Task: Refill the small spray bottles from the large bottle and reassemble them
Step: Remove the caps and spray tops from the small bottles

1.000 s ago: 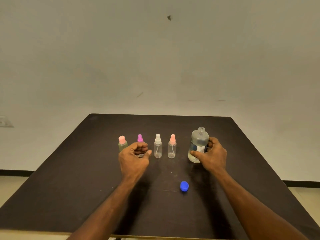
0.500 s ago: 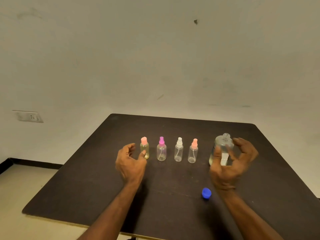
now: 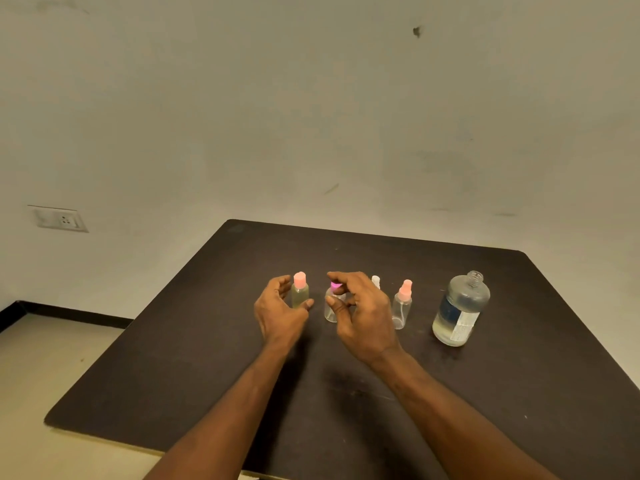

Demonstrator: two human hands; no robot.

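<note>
The left hand (image 3: 277, 311) is cupped around the leftmost small spray bottle (image 3: 300, 295), fingers behind it and thumb in front near its base, spread rather than clamped; whether the skin actually touches the bottle I cannot tell. That bottle holds yellowish liquid and wears a pale pink cap.

The right hand (image 3: 363, 317) hangs just beside it, fingers loosely curved and apart, hovering in front of the magenta-capped bottle (image 3: 331, 306), which it partly hides. It grips nothing that I can see. Behind its knuckles pokes the top of a white-capped bottle (image 3: 375, 281), the body hidden.

To the right of the right hand stands a clear bottle with a salmon-pink sprayer (image 3: 402, 304), upright and seemingly empty. Further right, well apart from both hands, is the large bottle (image 3: 460, 308), uncapped, its threaded neck bare, roughly a third full of pale liquid. It carries a dark blue and white label, but the print is too small and blurred to read.

Everything sits on a dark table (image 3: 519, 393). Off to the left of the hands, a wall socket (image 3: 60, 219) is set in the plain wall.
</note>
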